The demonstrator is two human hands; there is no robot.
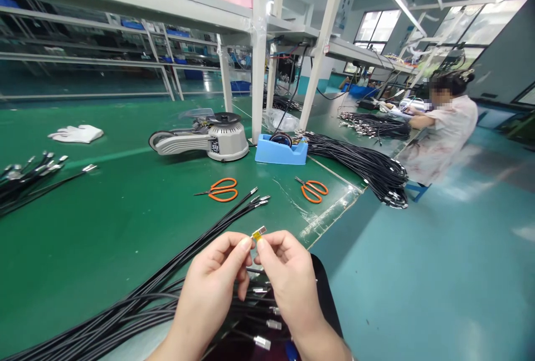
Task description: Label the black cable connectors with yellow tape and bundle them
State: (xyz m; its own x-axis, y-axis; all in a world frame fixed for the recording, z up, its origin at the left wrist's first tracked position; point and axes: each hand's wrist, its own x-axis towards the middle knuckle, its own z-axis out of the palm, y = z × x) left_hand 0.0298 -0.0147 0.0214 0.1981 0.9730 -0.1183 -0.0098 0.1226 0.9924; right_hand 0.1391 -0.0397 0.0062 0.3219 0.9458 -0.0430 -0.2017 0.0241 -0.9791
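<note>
Between my two hands is a small metal cable connector with a piece of yellow tape around or against its base. My left hand is closed in a pinch on the connector's cable end. Thumb and finger of my right hand press together at the yellow tape. Fingertips hide part of the tape and the cable behind it. Below and beside my hands lie several black cables with silver connector ends, some hanging over my lap.
Two orange-handled scissors lie on the green table. Behind them stand a grey tape dispenser machine and a blue tape holder. A white glove lies left, a cable bundle right. A co-worker sits beyond.
</note>
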